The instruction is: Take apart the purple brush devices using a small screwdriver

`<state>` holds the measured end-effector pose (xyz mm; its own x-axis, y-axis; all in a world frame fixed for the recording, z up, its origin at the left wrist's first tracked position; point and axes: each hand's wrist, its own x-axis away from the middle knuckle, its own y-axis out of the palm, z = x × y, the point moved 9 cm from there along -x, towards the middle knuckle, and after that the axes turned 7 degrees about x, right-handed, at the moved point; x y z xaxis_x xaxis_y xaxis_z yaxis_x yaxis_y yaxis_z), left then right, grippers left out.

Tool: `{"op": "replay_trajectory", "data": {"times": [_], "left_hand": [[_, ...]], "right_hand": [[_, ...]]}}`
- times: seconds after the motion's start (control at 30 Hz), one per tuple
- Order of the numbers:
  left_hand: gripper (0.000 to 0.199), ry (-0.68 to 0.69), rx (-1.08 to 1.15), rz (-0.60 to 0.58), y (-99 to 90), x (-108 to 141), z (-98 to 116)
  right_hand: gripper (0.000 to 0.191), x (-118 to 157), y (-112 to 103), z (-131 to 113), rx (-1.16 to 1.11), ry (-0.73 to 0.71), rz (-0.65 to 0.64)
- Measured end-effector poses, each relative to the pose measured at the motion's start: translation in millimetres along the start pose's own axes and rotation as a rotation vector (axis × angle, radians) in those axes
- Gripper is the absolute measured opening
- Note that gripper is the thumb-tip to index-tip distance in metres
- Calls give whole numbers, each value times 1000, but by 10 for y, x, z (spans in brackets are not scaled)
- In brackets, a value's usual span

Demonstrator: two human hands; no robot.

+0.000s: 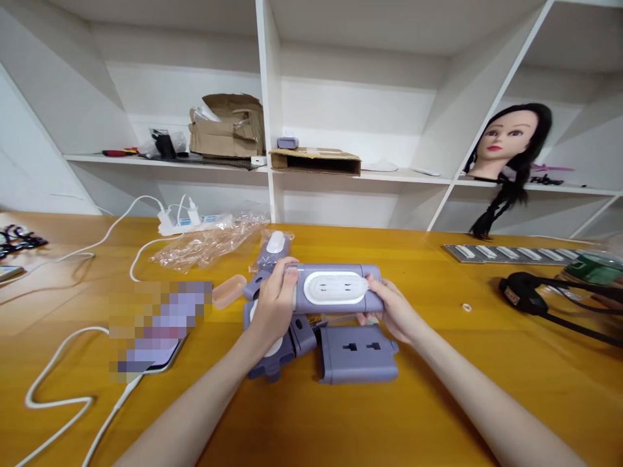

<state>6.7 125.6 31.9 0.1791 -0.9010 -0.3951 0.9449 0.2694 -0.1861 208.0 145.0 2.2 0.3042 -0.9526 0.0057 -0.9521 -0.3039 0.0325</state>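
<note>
Both my hands hold a long purple-grey plastic case (287,306) level above the table, its white oval panel with small dark slots facing up. My left hand (272,301) is closed around its left end, thumb on top. At the right end, my right hand (393,310) grips the case with the thumb near the oval panel. Below it lies a purple panel (360,363) with two dark cutouts. Several more purple parts (302,334) are heaped beneath my left hand, partly hidden. Behind them sits a purple piece in clear wrap (275,250); a peach oval piece (230,292) lies left.
On the left are a phone (168,353) with a blurred screen, white cables, a power strip (195,224) and crumpled clear plastic (209,243). A black strapped device (523,293), a small ring (466,307) and a metal strip (516,253) lie right. Shelves hold cardboard boxes and a mannequin head (509,139).
</note>
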Motion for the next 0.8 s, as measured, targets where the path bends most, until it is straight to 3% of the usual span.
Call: {"op": "replay_trajectory", "data": {"times": [0.13, 0.27, 0.43, 0.57, 0.8], "left_hand": [[28, 25, -86, -1, -51, -35, 22], [28, 68, -36, -30, -64, -56, 94], [30, 116, -47, 50, -108, -46, 177], [31, 134, 11, 38, -74, -50, 183], [33, 183, -86, 66, -70, -118, 222]], "right_hand": [[33, 13, 26, -64, 16, -89, 32], [31, 29, 48, -113, 15, -105, 39], [27, 63, 41, -223, 28, -168, 117], [27, 72, 48, -229, 7, -173, 119], [27, 64, -6, -252, -7, -205, 164]]}}
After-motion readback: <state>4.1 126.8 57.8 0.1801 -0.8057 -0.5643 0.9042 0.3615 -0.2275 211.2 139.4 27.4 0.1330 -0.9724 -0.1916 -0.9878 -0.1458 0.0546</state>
